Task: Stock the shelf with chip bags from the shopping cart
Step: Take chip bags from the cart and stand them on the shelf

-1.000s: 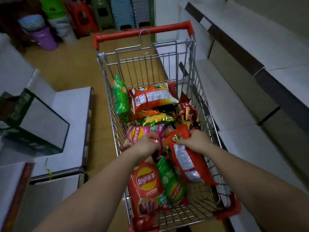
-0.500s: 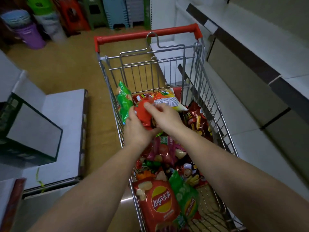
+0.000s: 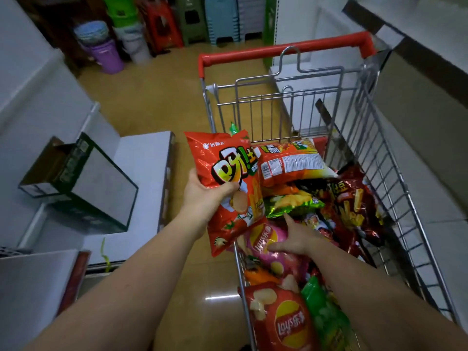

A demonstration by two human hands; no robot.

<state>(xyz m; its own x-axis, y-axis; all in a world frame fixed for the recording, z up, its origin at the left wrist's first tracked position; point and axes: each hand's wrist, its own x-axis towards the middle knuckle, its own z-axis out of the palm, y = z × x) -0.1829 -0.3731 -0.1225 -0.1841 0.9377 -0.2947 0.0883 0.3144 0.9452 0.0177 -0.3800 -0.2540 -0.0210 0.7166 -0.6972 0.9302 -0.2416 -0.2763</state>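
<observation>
my left hand held the red chip bag up over the left rim of the shopping cart, thumb curled across its front, fingers hidden behind. my right hand lay spread and flat on the pink lay's bag, gripping nothing. the red bag hung by one edge, so i judged it could slip out or swing and catch the wire rim. the shelf ran along at about two o'clock, across the cart. at nine o'clock sat a dark cardboard box on a white ledge; stacked stools and a purple bucket stood at eleven o'clock.
</observation>
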